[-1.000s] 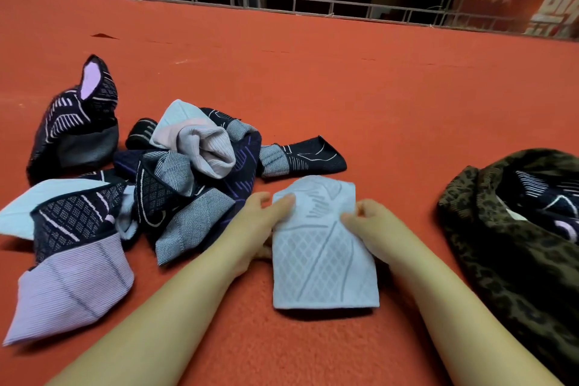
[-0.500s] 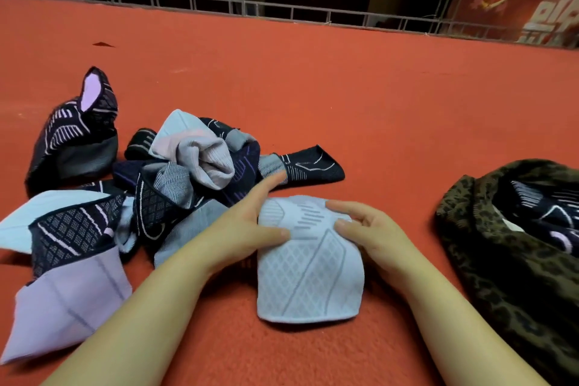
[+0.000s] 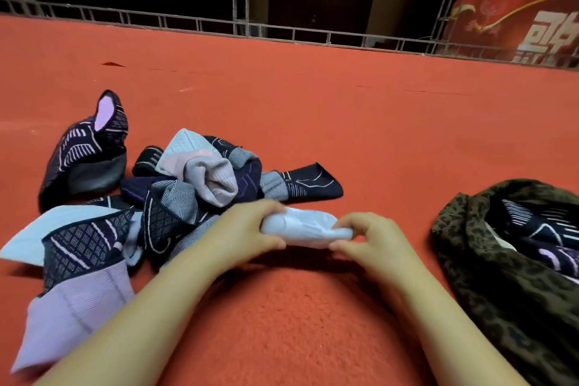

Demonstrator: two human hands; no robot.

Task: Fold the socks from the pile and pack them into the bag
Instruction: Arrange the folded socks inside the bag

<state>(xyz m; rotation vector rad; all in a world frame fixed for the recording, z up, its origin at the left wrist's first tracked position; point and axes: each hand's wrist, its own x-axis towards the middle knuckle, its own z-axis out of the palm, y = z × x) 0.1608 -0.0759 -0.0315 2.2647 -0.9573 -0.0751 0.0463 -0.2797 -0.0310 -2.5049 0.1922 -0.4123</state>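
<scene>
A pale blue sock (image 3: 302,226), folded into a short thick bundle, is lifted just off the red carpet between both hands. My left hand (image 3: 247,230) grips its left end and my right hand (image 3: 366,240) pinches its right end. A pile of socks (image 3: 188,188) in dark navy, grey and lilac lies to the left, touching my left wrist. The leopard-print bag (image 3: 488,285) sits open at the right, with dark patterned socks (image 3: 545,229) inside it.
A dark patterned sock (image 3: 87,153) stands apart at the far left of the pile. A lilac and navy sock (image 3: 78,291) lies at the near left. Red carpet (image 3: 313,110) stretches ahead to a metal truss rail (image 3: 282,31) and a red banner (image 3: 513,22).
The pale blue sock lay flat under both hands; its near half has now been folded up and away, and the hands hold it as a compact bundle. The camera has tilted up.
</scene>
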